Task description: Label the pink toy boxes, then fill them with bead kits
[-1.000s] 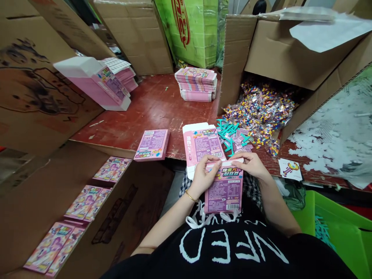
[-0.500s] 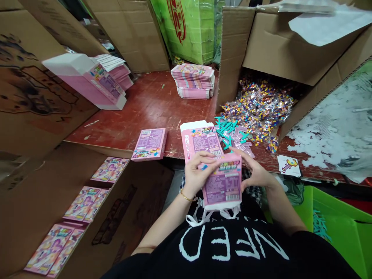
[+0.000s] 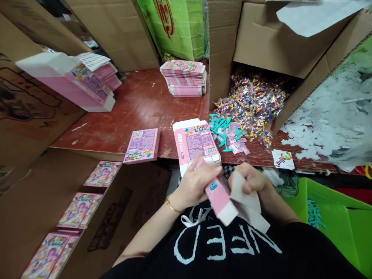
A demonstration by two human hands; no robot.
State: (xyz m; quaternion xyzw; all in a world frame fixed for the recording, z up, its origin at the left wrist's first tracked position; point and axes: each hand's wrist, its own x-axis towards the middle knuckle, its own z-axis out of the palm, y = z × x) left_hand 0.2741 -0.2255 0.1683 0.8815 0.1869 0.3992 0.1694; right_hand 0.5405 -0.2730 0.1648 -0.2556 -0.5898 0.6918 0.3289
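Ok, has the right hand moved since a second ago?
Yes: the right hand has shifted toward the black shirt, away from the teal pieces.

A red-painted table (image 3: 139, 106) spans the room, its surface scuffed and chipped along the front edge, with a soft sheen where pale light falls on it. Tall brown cardboard (image 3: 109, 35) stands at its back, next to a bright green carton (image 3: 181, 33) printed in red. Dark drawings mark the cardboard wall (image 3: 29, 108) on the left. Behind, the upper left recedes into a shadowy, cluttered gap. Below the table's front edge shows a narrow strip of grey floor (image 3: 174, 180).
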